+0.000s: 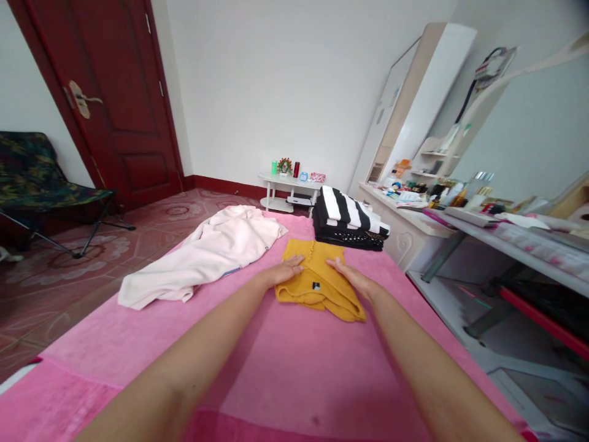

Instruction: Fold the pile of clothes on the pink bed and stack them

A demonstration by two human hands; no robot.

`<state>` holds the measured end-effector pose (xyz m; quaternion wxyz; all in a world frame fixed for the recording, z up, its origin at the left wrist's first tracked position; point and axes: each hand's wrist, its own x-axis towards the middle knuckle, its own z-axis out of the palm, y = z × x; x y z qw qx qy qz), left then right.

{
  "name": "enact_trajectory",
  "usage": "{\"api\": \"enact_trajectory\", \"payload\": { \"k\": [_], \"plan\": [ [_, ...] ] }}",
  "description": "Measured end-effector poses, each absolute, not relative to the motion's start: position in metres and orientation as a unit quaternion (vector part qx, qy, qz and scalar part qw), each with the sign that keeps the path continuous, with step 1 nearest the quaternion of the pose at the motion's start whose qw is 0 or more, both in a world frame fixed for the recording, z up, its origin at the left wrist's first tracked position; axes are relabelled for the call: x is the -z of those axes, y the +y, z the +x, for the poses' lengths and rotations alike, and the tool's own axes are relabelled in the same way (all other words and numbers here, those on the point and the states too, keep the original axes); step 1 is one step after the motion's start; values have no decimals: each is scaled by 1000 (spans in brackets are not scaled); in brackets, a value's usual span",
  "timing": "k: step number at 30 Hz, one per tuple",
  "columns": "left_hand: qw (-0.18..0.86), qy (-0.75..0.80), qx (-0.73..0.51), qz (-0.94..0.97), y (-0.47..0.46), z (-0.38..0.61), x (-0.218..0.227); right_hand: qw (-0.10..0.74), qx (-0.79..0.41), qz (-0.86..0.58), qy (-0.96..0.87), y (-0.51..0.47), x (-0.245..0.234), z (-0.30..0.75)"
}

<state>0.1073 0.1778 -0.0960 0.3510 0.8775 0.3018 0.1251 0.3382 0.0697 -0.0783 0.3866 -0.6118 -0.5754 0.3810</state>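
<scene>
A mustard-yellow button-front knit top (317,276) lies folded on the pink bed cover (285,368), its neck label turned up toward me. My left hand (288,270) rests flat on its left side, fingers stretched out. At its right side, my right hand (352,275) touches the edge with fingers extended. Behind it to the right sits a stack of folded clothes, a black-and-white striped garment (350,212) on top of black ones (354,238). To the left a pale pink garment (216,252) is spread loosely.
A low white stand (294,181) with small items is beyond the bed. On the right are a cluttered dressing table (414,215) and a grey desk (515,245). A folding chair (50,178) stands left, near the dark red door (105,92).
</scene>
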Motion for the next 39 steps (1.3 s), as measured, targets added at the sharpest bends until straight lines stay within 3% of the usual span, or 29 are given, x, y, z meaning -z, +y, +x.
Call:
{"api": "enact_trajectory", "payload": {
  "k": [3, 7, 9, 13, 17, 24, 33, 36, 39],
  "plan": [
    [389, 303, -156, 855, 155, 80, 93, 460, -455, -557, -521, 32, 87, 350],
    [478, 285, -248, 793, 127, 58, 97, 603, -398, -541, -430, -2, 106, 353],
    [488, 278, -323, 762, 116, 53, 102, 629, -358, -544, -425, -11, 111, 347],
    [306, 363, -402, 783, 99, 47, 108, 549, -181, -599, -554, -24, 108, 327],
    [134, 430, -322, 833, 87, 44, 103, 452, -122, -596, -652, -32, 98, 321],
    [121, 395, -322, 852, 88, 48, 100, 469, -285, -577, -605, -35, 101, 350],
    [118, 362, -476, 793, 99, 47, 98, 546, 10, -618, -565, -24, 89, 312],
    [103, 359, -511, 774, 108, 39, 97, 512, 11, -619, -596, -26, 86, 298],
    [79, 364, -497, 784, 115, 33, 98, 418, -3, -646, -639, -28, 89, 295]
  ]
}}
